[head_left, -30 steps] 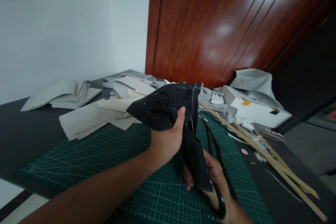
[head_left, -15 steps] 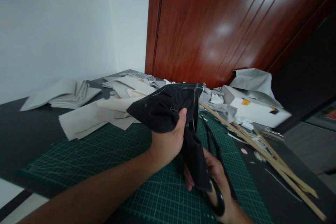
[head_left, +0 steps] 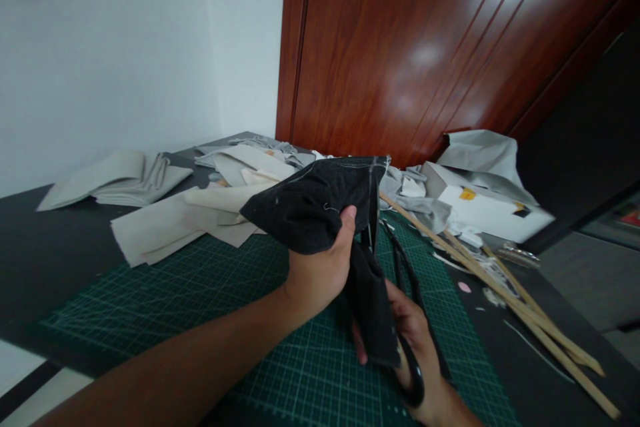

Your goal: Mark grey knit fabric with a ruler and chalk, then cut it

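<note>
A piece of black fabric [head_left: 313,203] with pale stitching along its top edge is bunched in my left hand [head_left: 320,273]. The left thumb presses on top of the cloth, and the other fingers are hidden beneath it. My right hand [head_left: 415,327] is closed on a pair of scissors, whose black handle loop [head_left: 416,377] shows around the thumb side. A lower flap of the same fabric hangs over the scissors and hides most of the blades. Both hands are above the green cutting mat [head_left: 200,320].
Beige fabric pieces [head_left: 165,227] and a folded stack [head_left: 125,177] lie at left. Grey scraps [head_left: 430,210] and a white box [head_left: 495,213] stand at the back right. Long tan strips [head_left: 530,320] cross the table at right; black strips [head_left: 400,260] lie on the mat.
The scissors handle in my right hand has shifted slightly to the left. My left hand and the fabric have hardly moved.
</note>
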`<state>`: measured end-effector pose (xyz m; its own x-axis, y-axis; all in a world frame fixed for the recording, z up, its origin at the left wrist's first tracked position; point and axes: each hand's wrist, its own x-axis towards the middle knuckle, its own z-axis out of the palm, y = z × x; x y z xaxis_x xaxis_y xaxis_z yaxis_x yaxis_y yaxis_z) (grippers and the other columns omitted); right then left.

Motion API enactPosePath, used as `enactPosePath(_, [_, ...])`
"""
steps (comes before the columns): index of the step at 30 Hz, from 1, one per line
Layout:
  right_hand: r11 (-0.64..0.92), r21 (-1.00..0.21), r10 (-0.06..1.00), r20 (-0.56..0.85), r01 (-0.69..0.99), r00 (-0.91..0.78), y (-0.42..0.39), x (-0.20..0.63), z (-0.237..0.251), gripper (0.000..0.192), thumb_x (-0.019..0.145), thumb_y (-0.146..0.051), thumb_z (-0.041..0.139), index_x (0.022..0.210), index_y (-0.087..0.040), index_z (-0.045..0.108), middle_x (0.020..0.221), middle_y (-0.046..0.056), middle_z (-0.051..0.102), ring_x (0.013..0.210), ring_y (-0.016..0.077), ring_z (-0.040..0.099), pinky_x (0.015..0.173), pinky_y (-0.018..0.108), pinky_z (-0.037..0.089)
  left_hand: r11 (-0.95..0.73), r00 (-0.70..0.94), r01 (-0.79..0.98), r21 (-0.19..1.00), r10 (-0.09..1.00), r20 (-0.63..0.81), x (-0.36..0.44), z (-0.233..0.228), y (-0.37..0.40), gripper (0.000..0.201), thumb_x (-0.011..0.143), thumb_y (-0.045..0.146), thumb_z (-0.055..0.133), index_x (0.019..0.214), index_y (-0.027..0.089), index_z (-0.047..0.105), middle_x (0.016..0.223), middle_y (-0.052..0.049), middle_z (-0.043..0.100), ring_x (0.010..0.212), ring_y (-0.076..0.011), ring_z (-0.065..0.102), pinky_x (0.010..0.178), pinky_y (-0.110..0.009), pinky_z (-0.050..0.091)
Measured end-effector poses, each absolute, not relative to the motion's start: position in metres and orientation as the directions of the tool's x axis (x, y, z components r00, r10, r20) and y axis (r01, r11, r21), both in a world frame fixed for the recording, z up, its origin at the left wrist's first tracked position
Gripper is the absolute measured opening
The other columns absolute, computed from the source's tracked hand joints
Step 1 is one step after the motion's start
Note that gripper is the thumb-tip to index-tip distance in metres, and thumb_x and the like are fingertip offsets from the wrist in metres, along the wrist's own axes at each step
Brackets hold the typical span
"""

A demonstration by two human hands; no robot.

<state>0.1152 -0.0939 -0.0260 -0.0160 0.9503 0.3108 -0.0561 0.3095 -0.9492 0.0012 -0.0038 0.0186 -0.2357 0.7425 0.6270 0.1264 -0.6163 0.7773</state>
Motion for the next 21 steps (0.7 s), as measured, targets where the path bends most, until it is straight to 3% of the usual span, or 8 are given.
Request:
enactPosePath(8, [0.318,-0.946,0.948,0.317,-0.059,0.014,-0.0936,0.1111,-0.0177,0.057,0.073,-0.077,0.078,0.090,-0.022,0.072,0.060,-0.001,0.063,0.056,0.0157,0.060,0.039,0.021,0.034,-0.611,-0.246,0.135,0.780,0.742,0.624,0.0012,0.0185,-0.0046,0.019,0.092,0.039,0.068,0.091,0.022,0.078,0.110,-0.010,0.079,0.111,-0.0302,0.075,0.121,-0.052,0.042])
enactPosePath(21, [0.284,-0.957,0.958,0.281,-0.052,0.053,-0.0940,0.1134,-0.0245,0.046,0.076,-0.065,0.084,0.089,-0.022,0.072,0.060,-0.004,0.061,0.043,0.0081,0.045,0.038,0.016,0.040,-0.617,-0.259,0.133,0.776,0.734,0.628,0.0031,0.0145,-0.0009,0.018,0.092,0.039,0.069,0.092,0.023,0.077,0.112,-0.010,0.079,0.114,-0.0302,0.074,0.121,-0.053,0.043])
